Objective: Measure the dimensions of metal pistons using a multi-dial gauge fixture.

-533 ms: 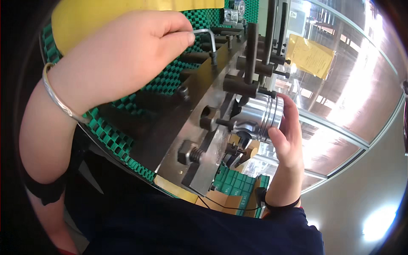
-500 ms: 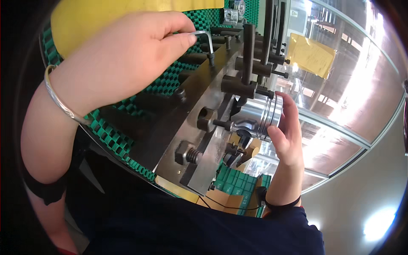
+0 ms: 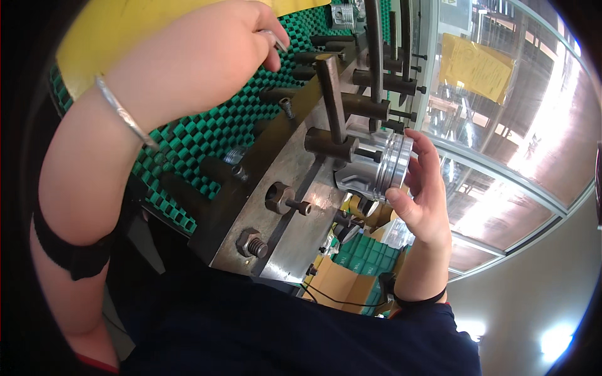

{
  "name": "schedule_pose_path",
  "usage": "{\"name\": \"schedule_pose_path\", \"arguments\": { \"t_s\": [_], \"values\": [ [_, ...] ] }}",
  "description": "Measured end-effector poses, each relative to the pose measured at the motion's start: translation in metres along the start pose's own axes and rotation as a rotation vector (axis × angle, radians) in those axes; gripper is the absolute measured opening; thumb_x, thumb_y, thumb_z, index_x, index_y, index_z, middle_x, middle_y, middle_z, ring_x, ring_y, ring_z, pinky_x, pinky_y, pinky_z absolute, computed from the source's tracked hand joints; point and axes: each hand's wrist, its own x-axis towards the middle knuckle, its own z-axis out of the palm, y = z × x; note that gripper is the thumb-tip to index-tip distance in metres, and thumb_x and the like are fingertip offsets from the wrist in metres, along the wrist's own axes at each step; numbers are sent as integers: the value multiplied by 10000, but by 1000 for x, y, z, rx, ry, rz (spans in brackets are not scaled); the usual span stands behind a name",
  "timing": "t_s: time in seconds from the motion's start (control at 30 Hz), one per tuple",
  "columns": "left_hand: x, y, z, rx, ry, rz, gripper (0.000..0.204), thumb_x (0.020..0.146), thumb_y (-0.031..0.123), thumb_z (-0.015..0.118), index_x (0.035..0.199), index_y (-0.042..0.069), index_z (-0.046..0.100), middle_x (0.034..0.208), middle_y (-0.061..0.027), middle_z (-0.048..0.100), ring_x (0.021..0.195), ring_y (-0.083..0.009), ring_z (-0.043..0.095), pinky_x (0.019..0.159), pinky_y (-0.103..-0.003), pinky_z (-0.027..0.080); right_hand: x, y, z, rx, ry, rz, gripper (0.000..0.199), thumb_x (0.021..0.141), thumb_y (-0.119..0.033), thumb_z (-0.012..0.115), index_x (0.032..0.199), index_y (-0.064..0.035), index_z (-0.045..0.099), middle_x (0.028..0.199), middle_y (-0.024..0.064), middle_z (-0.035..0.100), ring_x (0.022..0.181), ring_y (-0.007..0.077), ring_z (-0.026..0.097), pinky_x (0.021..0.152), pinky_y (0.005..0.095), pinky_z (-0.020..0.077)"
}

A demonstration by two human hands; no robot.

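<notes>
My left hand, a silver bangle on its wrist, is closed around a small metal hex key whose tip pokes out past my fingers, just above the steel fixture plate. My right hand cups the end of a shiny grooved metal piston that sits against the fixture, thumb below and fingers over its rim. A dark upright rod and a thick dark pin stand next to the piston.
The fixture carries a hex bolt, a threaded stud and several dark pins. A green-and-black checkered mat lies beside it. Another piston sits far back. Glass panels with a yellow sheet stand to the right, and a cardboard box sits below.
My left hand has drawn the hex key back from the fixture, so less of it shows past my fingers. My right hand stays on the piston.
</notes>
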Motion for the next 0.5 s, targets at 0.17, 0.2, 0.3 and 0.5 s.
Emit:
{"name": "schedule_pose_path", "arguments": {
  "t_s": [0.17,0.2,0.3,0.5],
  "values": [
    [21,-21,17,-47,-31,28,218,941,169,510,1066,26,616,813,15,568,775,-91,517,705,-219,421,24,-22,-22,-177,113,-250,530,905,-205,612,1335,36,418,1282,140,528,1143,214,536,941,316,429],
    [22,-22,19,-59,2,23,226,943,179,504,1068,34,624,814,20,570,760,-81,506,693,-218,415,34,-36,-23,-143,60,-218,426,943,-160,550,1310,33,453,1219,126,568,1075,177,572,892,285,455],
    [27,-13,19,-135,-14,-52,243,949,203,491,1067,51,639,813,31,573,737,-64,486,671,-215,402,72,-64,-14,-107,-123,-87,299,936,-180,574,1161,15,594,962,64,656,878,96,605,778,235,474],
    [31,-5,17,-98,-159,-59,267,963,236,463,1051,70,654,794,41,566,733,-59,478,654,-202,378,123,-70,-5,-390,-526,-7,220,902,-196,621,1041,-34,670,728,-21,604,652,43,517,593,222,441]
  ]
}}
